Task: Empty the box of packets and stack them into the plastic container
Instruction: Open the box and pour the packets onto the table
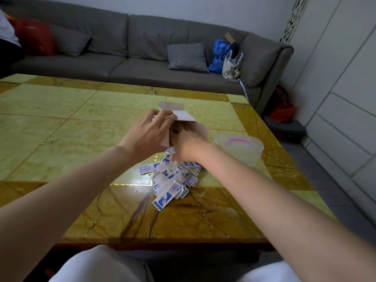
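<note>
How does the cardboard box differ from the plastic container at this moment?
The box is opaque cardboard, open with its flaps spread; the plastic container is translucent, its lid with a purple handle still on. The left hand holds the box above the table, while the right hand reaches into it; the container stands untouched. Both are beside the pile of packets.

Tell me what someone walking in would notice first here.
The eye goes to the pile of blue-and-white packets spilled on the yellow table, just below the two hands. The left hand grips the opened box while the right hand reaches into its mouth. To their right stands the clear container, its lid with a purple handle still on.
</note>
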{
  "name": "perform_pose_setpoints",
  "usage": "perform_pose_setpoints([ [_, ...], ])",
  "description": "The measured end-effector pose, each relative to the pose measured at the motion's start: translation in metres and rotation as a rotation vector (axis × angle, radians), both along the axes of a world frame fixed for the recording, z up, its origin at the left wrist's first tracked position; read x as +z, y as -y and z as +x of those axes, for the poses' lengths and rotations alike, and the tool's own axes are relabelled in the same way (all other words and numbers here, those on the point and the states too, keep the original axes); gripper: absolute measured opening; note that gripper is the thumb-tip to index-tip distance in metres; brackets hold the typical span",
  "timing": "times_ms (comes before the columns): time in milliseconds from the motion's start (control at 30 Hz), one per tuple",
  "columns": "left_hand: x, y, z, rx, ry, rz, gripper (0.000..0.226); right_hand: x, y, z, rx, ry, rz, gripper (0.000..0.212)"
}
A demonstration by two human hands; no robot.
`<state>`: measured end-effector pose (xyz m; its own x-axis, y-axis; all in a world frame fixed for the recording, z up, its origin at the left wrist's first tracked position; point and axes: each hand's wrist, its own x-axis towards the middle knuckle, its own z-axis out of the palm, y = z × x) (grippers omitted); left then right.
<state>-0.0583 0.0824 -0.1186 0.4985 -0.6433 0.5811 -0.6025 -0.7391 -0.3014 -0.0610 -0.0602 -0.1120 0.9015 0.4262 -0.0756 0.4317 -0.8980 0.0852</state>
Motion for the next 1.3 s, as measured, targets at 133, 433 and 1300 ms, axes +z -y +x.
perform_pose_setpoints([
  [133,0.005,0.007,-0.006,-0.068,0.076,0.040,0.082,-0.001,-0.007,0.005,-0.047,-0.072,0.032,0.043],
  [433,-0.009,-0.009,0.003,0.035,0.035,-0.014,0.080,0.003,0.017,-0.015,0.074,-0.014,0.562,0.029],
  [1300,-0.016,-0.023,-0.001,0.013,-0.107,-0.177,0.064,-0.007,-0.025,-0.006,-0.035,-0.149,0.151,0.046],
])
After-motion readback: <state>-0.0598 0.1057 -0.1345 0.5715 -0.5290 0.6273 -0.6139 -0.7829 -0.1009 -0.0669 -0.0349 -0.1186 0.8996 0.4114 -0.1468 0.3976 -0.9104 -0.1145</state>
